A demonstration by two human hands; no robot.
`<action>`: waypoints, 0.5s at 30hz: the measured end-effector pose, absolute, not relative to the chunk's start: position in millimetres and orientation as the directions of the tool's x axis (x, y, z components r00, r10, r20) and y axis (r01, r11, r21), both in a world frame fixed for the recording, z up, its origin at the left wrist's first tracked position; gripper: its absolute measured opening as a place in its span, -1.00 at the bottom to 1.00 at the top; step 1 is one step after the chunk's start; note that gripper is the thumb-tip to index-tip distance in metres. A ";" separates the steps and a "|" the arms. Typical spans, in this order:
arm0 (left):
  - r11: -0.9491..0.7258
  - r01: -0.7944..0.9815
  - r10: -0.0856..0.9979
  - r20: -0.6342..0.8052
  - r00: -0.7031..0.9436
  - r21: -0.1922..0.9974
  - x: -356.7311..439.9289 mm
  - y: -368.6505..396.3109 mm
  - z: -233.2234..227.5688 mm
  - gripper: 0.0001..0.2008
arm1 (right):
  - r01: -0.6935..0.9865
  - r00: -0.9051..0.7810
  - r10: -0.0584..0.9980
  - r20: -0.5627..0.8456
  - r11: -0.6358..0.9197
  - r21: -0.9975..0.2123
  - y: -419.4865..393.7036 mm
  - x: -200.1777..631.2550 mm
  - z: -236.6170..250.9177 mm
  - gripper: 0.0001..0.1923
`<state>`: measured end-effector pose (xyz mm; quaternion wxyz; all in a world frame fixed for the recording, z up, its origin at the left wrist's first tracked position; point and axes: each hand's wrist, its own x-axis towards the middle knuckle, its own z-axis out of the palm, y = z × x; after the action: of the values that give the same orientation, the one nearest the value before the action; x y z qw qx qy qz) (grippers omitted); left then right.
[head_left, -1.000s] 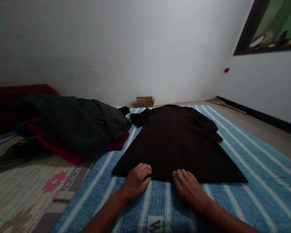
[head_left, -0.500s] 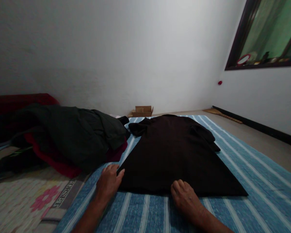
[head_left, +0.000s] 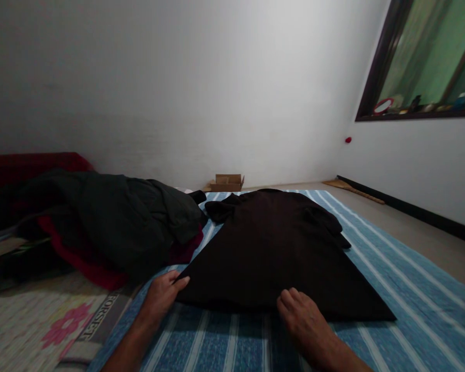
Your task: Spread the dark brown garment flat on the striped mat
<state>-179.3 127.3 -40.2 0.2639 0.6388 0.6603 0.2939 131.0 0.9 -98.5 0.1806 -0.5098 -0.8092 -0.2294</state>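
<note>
A black short-sleeved shirt lies spread on a blue striped sheet, its wide hem toward me and its collar end far off. My left hand pinches the hem's left corner, thumb on top, and that corner is raised slightly off the sheet. At the middle of the hem, my right hand is closed on the cloth with its fingers curled; the fingertips are hidden. The sleeves lie loosely bunched at the far left and right.
Heaped dark green and red clothes lie left of the shirt. Under them shows a pale mat with a pink flower. A small open cardboard box stands by the wall. A window is at the upper right.
My left hand has gone from resting open beside the shirt's corner to gripping it, drawing it left and slightly up. My right hand has stayed nearly in place on the hem.
</note>
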 end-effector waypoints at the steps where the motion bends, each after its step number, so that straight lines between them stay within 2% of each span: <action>1: -0.001 0.679 0.999 0.036 -0.037 0.734 -181.3 123.9 -39.8 -0.70 | 0.906 -0.417 0.734 0.536 0.379 0.186 -1.1 130.6 -100.9 -0.73; 8: -0.017 0.745 1.000 0.020 0.004 0.667 -186.3 108.9 -55.7 -0.69 | 0.890 -0.442 0.674 0.592 0.410 0.198 -8.5 125.3 -130.9 -0.84; 15: -0.019 0.775 1.000 0.016 0.012 0.632 -194.8 100.7 -48.2 -0.66 | 0.887 -0.447 0.671 0.592 0.420 0.194 -15.0 130.3 -124.6 -0.93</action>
<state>-194.8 100.7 -48.2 0.2332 0.6719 0.6603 0.2410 130.3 -15.0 -124.6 0.2182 -0.4783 -0.8138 -0.2476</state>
